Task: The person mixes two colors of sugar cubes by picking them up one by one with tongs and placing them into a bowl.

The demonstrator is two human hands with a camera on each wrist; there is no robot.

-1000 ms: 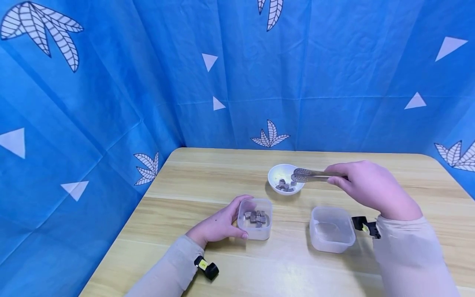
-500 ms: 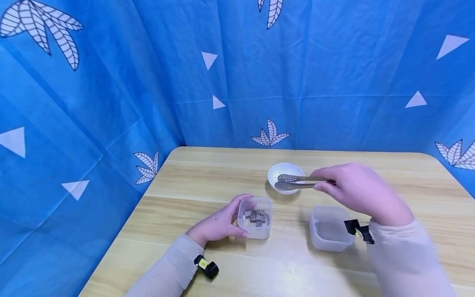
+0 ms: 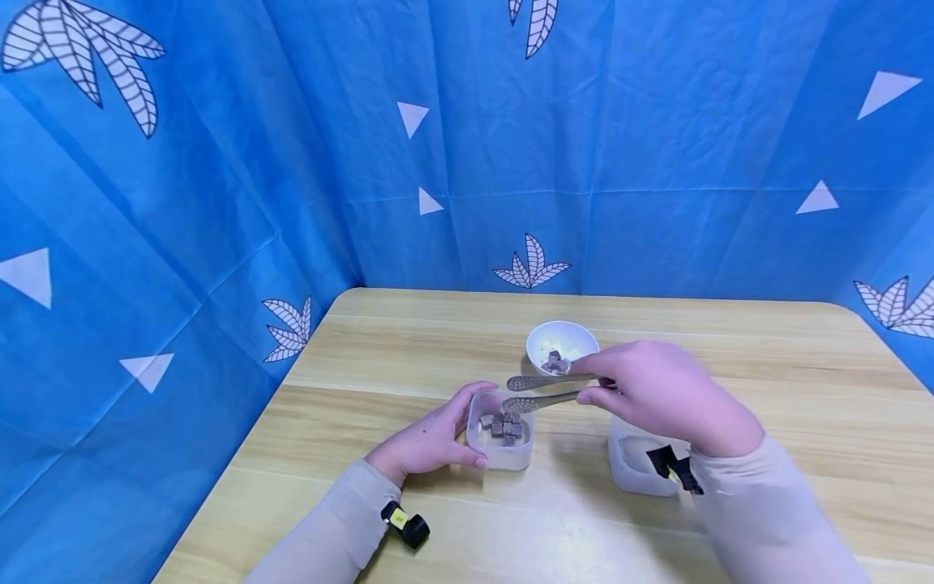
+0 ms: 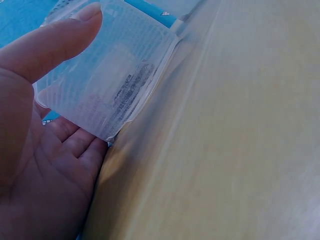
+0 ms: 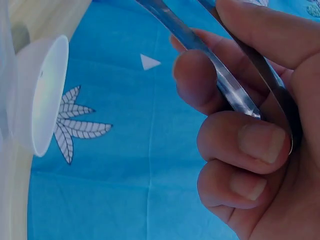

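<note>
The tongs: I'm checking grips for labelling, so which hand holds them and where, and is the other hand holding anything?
The right hand grips the tongs at their handle end. The left hand holds the left container by its side wall.

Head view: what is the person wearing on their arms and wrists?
Both arms wear long, plain beige sleeves down to the wrist. A small black device with a yellow label is strapped below the left hand. A black device also sits at the wrist of the right hand. Both hands are bare.
</note>
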